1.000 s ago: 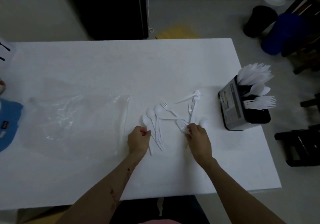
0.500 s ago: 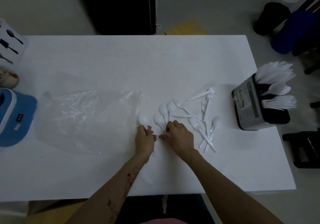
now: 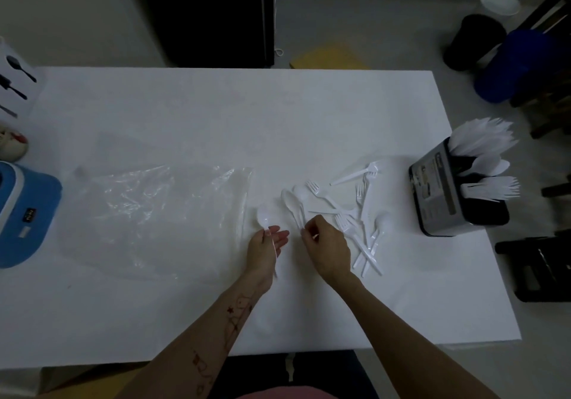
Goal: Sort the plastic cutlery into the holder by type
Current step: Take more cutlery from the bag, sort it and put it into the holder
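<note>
Seen from above at a white table (image 3: 216, 120), sorting white plastic cutlery. Left hand (image 3: 265, 248) lying palm-up near the table's middle, fingers nearly straight and relaxed, cradling the handle of a spoon (image 3: 265, 217) whose bowl is sticking out beyond the fingertips, just over the right edge of a clear plastic bag (image 3: 148, 213) spread flat on the table. Right hand (image 3: 327, 247) hovering just beside the left, fingers curled, thumb and forefinger pinching the handle end of a second spoon (image 3: 292, 207) with its bowl pointing away from the body. Sitting to the right of both hands, a loose pile of forks and spoons (image 3: 355, 210), handles crossing, a few reaching toward the near edge. Standing near the table's right edge, well apart from the hands, a dark holder (image 3: 445, 194) with a label on its side, already carrying sorted pieces: a fan of what look like knives (image 3: 482, 139) in the far compartment, spoons in the middle, forks (image 3: 494, 187) in the near one, all leaning right. Showing at the left edge, a blue object (image 3: 24, 213) and a white box printed with black utensil shapes (image 3: 15, 86). Resting on the floor beyond the right side, dark and blue containers (image 3: 509, 64).
</note>
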Motion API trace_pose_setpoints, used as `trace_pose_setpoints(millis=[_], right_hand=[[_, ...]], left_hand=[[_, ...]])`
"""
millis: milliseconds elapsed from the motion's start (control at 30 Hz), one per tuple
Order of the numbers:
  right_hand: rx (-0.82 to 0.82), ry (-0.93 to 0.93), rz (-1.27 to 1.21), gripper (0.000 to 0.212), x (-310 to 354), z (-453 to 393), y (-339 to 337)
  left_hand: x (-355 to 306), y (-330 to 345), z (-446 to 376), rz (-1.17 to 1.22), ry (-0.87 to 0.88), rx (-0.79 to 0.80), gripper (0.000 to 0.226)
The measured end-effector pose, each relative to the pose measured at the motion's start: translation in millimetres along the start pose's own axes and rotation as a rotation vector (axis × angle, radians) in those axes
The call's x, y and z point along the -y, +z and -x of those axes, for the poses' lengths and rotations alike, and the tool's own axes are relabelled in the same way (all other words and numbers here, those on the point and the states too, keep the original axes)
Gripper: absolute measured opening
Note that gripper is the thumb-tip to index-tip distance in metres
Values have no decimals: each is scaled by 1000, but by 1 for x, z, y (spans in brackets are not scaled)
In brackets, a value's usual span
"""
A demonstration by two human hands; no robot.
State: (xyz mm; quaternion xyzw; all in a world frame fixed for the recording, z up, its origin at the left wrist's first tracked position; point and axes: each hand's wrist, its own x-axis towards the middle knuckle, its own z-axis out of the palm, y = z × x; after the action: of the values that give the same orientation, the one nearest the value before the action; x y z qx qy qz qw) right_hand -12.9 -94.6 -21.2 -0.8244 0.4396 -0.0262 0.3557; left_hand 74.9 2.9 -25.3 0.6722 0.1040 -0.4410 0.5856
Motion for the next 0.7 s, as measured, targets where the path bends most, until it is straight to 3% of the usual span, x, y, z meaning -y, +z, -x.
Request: trace_pose_setpoints(millis=[133,233,300,367,467,567,700], right_hand=[[204,197,-458,8,4,0,-9],[294,279,-505,10,3,1,-11],[262,290,-504,18,1,0,-9],[144,255,-426,26,1,-3,-5],[-22,142,-64,26,0,-7,4],[-35,34,215,25,0,-12,8],[-34,66,307,17,3,-19,6]], left_hand=[[-5,4,-3,154,-57,54,32],[-10,5,-1,271,-115,97,35],[-11,4,-1,275,-105,87,26],[-12,3,-1,258,-94,47,19],[-11,4,-5,264,-83,-27,22],[-8,7,-7,131,-37,-77,27],[-10,8,-9,122,-80,-77,12]])
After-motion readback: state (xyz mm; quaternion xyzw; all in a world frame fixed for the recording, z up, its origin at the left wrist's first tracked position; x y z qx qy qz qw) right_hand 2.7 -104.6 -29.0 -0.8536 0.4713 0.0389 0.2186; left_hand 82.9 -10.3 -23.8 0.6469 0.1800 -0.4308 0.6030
